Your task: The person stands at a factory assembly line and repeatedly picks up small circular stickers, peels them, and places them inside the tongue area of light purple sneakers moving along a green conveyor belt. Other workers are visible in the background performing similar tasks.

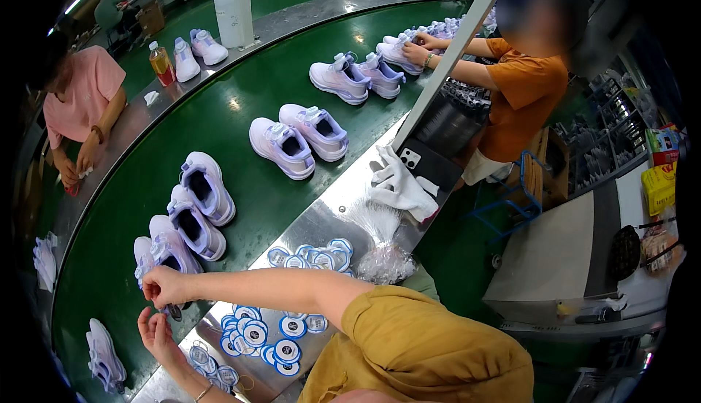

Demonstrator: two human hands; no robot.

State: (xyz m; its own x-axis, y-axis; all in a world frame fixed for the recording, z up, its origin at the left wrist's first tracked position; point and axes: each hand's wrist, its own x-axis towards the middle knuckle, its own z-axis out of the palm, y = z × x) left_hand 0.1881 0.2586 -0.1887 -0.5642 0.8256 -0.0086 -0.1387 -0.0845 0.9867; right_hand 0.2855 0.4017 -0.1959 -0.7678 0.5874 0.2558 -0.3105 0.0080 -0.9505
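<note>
My right hand (163, 285) reaches across the near edge of the green conveyor, over the front of a white-and-lavender sneaker (143, 258) that it partly covers. Its fingers are pinched together, and whatever sits between them is too small to make out. Just below is my left hand (155, 336), its fingers loosely curled and apart, with nothing visible in them. Between the hands shows a small dark patch that I cannot identify. Touching the covered sneaker is its mate (174, 241). Another sneaker pair (207, 187) stands just beyond.
Round blue-and-white tags (254, 334) lie heaped on the metal ledge (310, 220), beside a bundle of clear plastic fasteners (381, 239) and white gloves (400, 187). More sneakers (283, 147) line the belt. A co-worker in orange (529, 85) handles shoes; another person in pink (84, 96) sits opposite.
</note>
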